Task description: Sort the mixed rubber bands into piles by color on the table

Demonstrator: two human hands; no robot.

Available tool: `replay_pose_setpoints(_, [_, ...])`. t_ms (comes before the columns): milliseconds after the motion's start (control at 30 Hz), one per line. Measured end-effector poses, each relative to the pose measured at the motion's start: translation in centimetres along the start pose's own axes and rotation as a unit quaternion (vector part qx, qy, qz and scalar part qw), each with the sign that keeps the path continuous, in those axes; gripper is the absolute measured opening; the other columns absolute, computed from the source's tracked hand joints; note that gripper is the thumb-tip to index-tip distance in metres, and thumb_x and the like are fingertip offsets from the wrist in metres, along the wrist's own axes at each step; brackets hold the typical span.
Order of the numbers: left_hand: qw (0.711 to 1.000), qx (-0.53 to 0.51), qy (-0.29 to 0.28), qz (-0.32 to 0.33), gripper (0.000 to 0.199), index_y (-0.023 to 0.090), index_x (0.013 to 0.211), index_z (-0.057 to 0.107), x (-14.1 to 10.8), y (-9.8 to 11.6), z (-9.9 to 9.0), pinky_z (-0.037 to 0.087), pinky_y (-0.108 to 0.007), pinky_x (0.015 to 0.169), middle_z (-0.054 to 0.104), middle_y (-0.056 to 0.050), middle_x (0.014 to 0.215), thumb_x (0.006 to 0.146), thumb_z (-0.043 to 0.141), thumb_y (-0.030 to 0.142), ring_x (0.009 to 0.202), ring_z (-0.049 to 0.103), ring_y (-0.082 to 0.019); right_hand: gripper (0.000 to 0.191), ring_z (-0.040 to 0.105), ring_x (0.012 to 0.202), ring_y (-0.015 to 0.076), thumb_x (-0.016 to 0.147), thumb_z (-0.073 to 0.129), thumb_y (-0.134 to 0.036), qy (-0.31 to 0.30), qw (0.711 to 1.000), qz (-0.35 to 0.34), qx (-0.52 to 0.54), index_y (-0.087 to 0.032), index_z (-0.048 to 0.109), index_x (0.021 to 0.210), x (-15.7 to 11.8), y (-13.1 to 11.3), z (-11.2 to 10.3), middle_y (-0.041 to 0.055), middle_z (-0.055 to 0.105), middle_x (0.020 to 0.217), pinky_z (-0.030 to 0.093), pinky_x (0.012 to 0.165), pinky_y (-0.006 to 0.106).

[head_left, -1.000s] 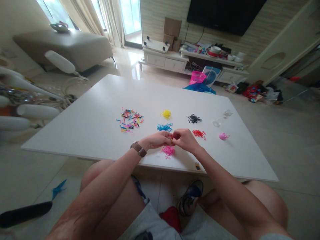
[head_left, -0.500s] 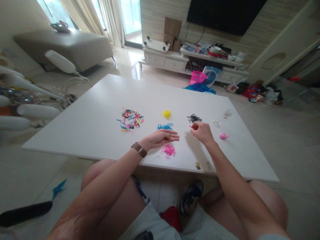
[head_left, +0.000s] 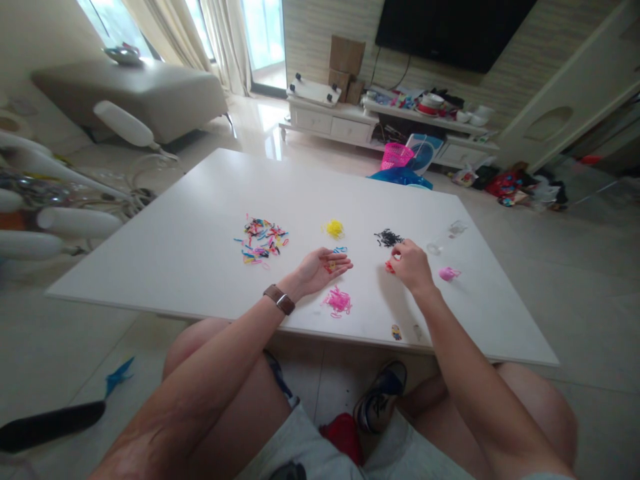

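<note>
My left hand [head_left: 320,270] is palm up over the table, its fingers stretched out, with a few small yellow and reddish rubber bands [head_left: 331,267] lying in it. Partly hidden behind its fingers are blue rubber bands [head_left: 341,249]. Pink rubber bands [head_left: 338,302] lie just in front of it. My right hand [head_left: 411,265] has its fingers curled into a pinch at some red rubber bands [head_left: 389,267]; what is between the fingertips is hidden. Black rubber bands [head_left: 388,237] lie just beyond it, and a yellow pile [head_left: 335,229] sits farther left.
A mixed pile of coloured bands [head_left: 263,239] lies left on the white table [head_left: 165,247]. A pink object [head_left: 449,273] and a clear container [head_left: 456,229] are at the right. A small cartoon figure piece [head_left: 396,331] lies near the front edge.
My right hand has shifted right, uncovering red bands under its fingertips. My left hand has moved slightly left and turned its palm further up, showing the bands in it.
</note>
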State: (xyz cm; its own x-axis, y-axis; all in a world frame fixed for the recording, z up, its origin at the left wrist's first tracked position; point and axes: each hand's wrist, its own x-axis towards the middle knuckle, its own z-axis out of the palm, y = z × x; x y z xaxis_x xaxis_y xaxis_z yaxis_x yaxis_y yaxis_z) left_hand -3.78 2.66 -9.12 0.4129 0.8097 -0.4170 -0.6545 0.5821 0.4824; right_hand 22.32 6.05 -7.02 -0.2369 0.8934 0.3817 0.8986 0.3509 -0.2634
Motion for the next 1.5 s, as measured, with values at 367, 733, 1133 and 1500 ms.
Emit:
replay_pose_setpoints(367, [0.998, 0.017, -0.066, -0.004, 0.038, 0.009, 0.076, 0.066, -0.5, -0.2, 0.7, 0.050, -0.023, 0.061, 0.070, -0.011, 0.073, 0.096, 0.040, 0.027, 0.061, 0.063, -0.014, 0.005, 0.057, 0.084, 0.0163, 0.083, 0.067, -0.015, -0.111, 0.956, -0.127, 0.241, -0.019, 0.068, 0.087, -1.0, -12.0, 3.1, 0.0038, 0.056, 0.091, 0.047, 0.077, 0.030])
replay_pose_setpoints(733, [0.998, 0.014, -0.058, -0.016, 0.040, 0.002, 0.100, 0.067, -0.2, 0.0, 0.3, 0.051, -0.032, 0.096, 0.071, -0.024, 0.108, 0.095, 0.044, 0.035, 0.105, 0.069, -0.024, 0.005, 0.061, 0.069, 0.0163, 0.080, 0.060, -0.017, -0.006, 0.980, 0.028, 0.196, -0.019, 0.065, 0.079, 0.9, -4.1, -0.2, 0.0027, 0.068, 0.076, 0.044, 0.066, 0.029])
replay_pose_setpoints(1133, [0.997, 0.024, -0.064, -0.028, 0.042, 0.004, 0.104, 0.066, -0.2, -0.2, 0.2, 0.049, -0.032, 0.099, 0.069, -0.025, 0.115, 0.095, 0.046, 0.039, 0.112, 0.066, -0.025, 0.004, 0.058, 0.079, 0.0198, 0.084, 0.064, -0.019, -0.028, 0.996, -0.045, 0.073, -0.020, 0.067, 0.082, -1.0, -2.4, 0.0, 0.0063, 0.063, 0.086, 0.047, 0.078, 0.035])
replay_pose_setpoints(1500, [0.993, 0.064, -0.092, 0.034, 0.035, 0.010, 0.079, 0.066, -0.2, 0.3, 0.1, 0.051, -0.029, 0.079, 0.066, -0.011, 0.074, 0.091, 0.051, 0.039, 0.073, 0.063, -0.018, 0.018, 0.058, 0.088, 0.0197, 0.091, 0.055, -0.013, -0.104, 0.944, -0.238, 0.203, -0.021, 0.069, 0.086, 0.9, -9.4, 4.4, 0.0066, 0.064, 0.089, 0.049, 0.079, 0.032])
